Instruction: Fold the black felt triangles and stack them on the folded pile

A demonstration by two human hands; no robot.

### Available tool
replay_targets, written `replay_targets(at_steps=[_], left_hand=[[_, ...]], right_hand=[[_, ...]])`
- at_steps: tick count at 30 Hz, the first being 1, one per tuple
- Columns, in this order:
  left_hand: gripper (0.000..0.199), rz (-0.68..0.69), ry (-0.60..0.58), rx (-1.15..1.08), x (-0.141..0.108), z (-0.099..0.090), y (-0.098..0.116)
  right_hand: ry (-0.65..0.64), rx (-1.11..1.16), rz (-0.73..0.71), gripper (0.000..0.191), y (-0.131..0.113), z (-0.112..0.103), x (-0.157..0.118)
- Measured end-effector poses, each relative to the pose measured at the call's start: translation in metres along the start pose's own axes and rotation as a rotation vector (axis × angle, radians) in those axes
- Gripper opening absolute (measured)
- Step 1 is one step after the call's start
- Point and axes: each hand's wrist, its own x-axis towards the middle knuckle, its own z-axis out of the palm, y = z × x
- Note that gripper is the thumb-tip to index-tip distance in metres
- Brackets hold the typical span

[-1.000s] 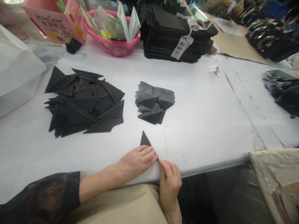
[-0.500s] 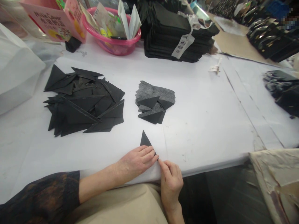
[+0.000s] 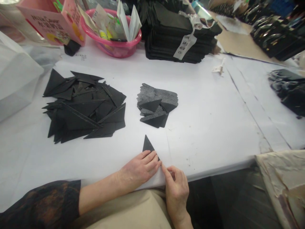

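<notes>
A black triangular piece (image 3: 148,143) lies on the white table near its front edge, its point facing away from me. My left hand (image 3: 141,166) rests over its lower part, fingers together and pressing it down. At the piece's lower right corner, my right hand (image 3: 175,186) has its fingers curled, with thumb and forefinger at the edge. Beyond my hands is a small pile of grey and black pieces (image 3: 157,99). To its left spreads a larger heap of black pieces (image 3: 83,106).
At the back stand a pink box (image 3: 45,24), a pink basket (image 3: 114,47) with papers and a tall stack of black pieces (image 3: 171,41) with a tag. A white bag (image 3: 16,76) is at the left. More black items (image 3: 288,90) lie far right.
The view has shifted slightly. My right hand has moved a little to the right and down, its fingertips still by the corner of the piece; my left hand stays on it.
</notes>
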Motion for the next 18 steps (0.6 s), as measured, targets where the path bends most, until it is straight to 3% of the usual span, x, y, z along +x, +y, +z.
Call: replay_targets(at_steps=[4,8,13,18], left_hand=[[0.033,-0.006,0.021,0.0,-0.001,0.001,-0.001],[0.033,0.001,0.039,-0.018,-0.001,0.001,-0.003],[0.031,-0.014,0.086,-0.049,-0.001,0.002,-0.007],[0.033,-0.055,0.096,-0.052,-0.007,0.002,-0.026]], right_hand=[[-0.021,-0.041,-0.001,0.033,0.002,-0.009,-0.004],[0.046,-0.05,0.05,0.029,-0.004,-0.013,-0.004],[0.042,-0.079,0.079,0.029,-0.018,-0.002,0.008],[-0.011,-0.13,0.065,0.03,-0.014,0.004,0.007]])
